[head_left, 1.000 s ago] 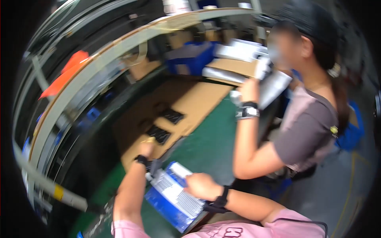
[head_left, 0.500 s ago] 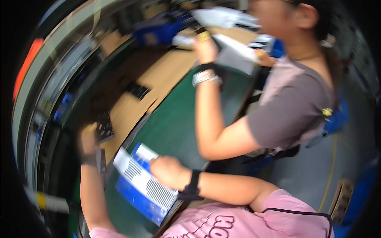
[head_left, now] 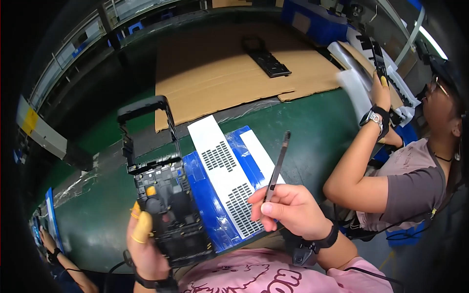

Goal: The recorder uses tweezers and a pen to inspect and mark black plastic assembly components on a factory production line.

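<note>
My left hand [head_left: 149, 249], with yellow finger cots on it, is closed around the edge of a black plastic housing [head_left: 178, 239]. A tall open frame sticks up from the housing's far end, and small yellow and blue bits show inside it. Between the thumb and fingers of my right hand [head_left: 305, 215], a pair of dark tweezers [head_left: 279, 163] points upward. Under and beside that hand lies a white sheet [head_left: 204, 133] carrying rows of small dark rectangular pieces. The sheet rests on a blue plastic-covered board [head_left: 207, 205].
Brown cardboard [head_left: 195, 88] covers the far part of the green table [head_left: 312, 132], bearing another black housing [head_left: 267, 61]. At right a co-worker [head_left: 391, 180] holds a black part [head_left: 377, 56]. Another person's hand [head_left: 48, 241] shows at far left. A blue bin [head_left: 312, 22] stands behind.
My left hand has come back from the cardboard and now holds the black housing. My right hand has lifted off the sheet, with tweezers showing in it. The view has turned.
</note>
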The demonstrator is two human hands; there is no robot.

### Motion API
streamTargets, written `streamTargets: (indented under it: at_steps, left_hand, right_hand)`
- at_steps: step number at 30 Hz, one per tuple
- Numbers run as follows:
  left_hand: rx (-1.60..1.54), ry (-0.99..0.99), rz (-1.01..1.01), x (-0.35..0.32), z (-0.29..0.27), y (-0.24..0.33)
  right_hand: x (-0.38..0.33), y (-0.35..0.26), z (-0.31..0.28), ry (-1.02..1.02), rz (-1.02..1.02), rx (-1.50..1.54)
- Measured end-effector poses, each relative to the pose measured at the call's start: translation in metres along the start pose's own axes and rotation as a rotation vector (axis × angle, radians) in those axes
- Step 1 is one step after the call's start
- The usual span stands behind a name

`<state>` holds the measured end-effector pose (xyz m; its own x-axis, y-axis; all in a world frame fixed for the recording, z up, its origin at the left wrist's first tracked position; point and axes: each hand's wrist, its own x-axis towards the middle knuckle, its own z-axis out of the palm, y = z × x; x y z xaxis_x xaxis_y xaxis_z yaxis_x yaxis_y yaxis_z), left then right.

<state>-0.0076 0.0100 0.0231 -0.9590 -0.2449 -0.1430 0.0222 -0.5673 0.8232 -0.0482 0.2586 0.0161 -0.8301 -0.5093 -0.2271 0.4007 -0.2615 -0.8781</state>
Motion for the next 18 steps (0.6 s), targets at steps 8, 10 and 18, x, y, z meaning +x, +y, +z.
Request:
streamTargets:
  at_steps: [8,10,18]
  left_hand:
    - [-0.133,0.003,-0.054,-0.002,-0.003,-0.018]
    - [-0.163,0.007,-0.064,-0.001,-0.007,-0.016]
    - [-0.194,0.083,-0.134,0.006,-0.006,-0.009]
  right_hand:
    - [0.023,0.022,0.013,0.086,-0.132,0.094]
    - [0.025,0.019,0.014,0.142,-0.074,0.061]
    - [0.038,-0.006,-0.002,0.148,-0.128,-0.104]
